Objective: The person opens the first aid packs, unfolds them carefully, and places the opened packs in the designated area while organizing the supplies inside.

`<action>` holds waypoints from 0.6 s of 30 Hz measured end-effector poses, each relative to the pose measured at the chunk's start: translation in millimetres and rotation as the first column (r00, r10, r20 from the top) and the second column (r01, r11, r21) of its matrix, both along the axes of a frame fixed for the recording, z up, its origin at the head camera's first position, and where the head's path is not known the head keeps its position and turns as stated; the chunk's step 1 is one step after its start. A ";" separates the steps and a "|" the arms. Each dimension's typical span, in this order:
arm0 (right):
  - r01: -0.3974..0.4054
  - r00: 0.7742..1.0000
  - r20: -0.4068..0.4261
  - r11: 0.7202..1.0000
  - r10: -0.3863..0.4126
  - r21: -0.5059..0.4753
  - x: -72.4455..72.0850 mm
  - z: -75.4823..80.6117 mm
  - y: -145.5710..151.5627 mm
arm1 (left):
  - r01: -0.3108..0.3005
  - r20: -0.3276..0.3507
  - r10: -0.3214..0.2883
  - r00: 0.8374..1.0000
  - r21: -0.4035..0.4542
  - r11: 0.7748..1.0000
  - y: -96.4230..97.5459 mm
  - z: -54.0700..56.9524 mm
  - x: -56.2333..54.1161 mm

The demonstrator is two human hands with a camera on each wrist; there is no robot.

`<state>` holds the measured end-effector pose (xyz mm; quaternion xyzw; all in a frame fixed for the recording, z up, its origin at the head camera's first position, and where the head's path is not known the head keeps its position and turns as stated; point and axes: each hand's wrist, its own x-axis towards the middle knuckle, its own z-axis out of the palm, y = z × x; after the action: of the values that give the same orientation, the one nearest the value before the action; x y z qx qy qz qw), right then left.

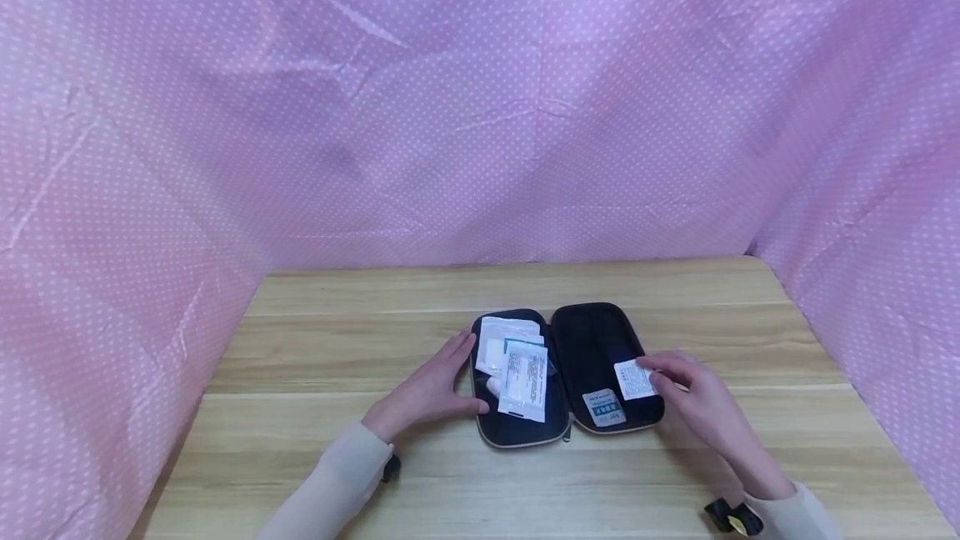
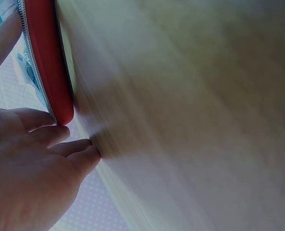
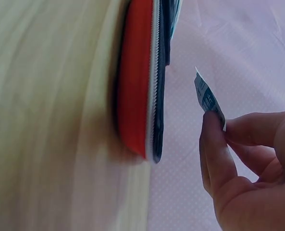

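Observation:
An unzipped case (image 1: 525, 433) lies spread flat on the table, black inside and red outside (image 3: 135, 82). White packets (image 1: 522, 377) are heaped in its left half; a small blue-and-white packet (image 1: 604, 408) lies in the right half. My left hand (image 1: 429, 394) rests along the left edge, thumb and fingertips (image 2: 60, 132) touching the rim, fingers fairly straight. Over the right half, my right hand (image 1: 701, 407) pinches a small square sachet (image 1: 634, 379) between thumb and fingers. The right wrist view shows this sachet (image 3: 208, 98) held apart from the case wall.
The wood-patterned table (image 1: 360, 307) extends around the case on all sides. Pink polka-dot cloth (image 1: 480, 148) hangs behind the table and along both sides. A zipper pull (image 1: 567, 433) hangs at the case's front, near the fold.

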<state>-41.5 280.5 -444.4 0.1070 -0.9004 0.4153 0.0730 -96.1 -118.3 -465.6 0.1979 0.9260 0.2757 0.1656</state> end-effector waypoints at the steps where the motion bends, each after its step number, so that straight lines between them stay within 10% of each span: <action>1: 0.002 1.000 -0.002 1.000 -0.002 -0.001 0.7 -1.3 1.8 | 0.001 -0.002 -0.001 1.000 0.005 1.000 -0.1 -0.4 -0.1; 18: 0.034 0.999 -0.021 0.999 -0.034 0.026 5.9 -15.1 10.1 | 0.001 -0.019 -0.001 1.000 0.026 1.000 0.9 0.2 -0.5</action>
<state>-35.6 290.5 -459.5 0.0969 -0.9067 0.4010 0.0879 -96.6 -117.3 -465.4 0.2030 0.9237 0.2859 0.1542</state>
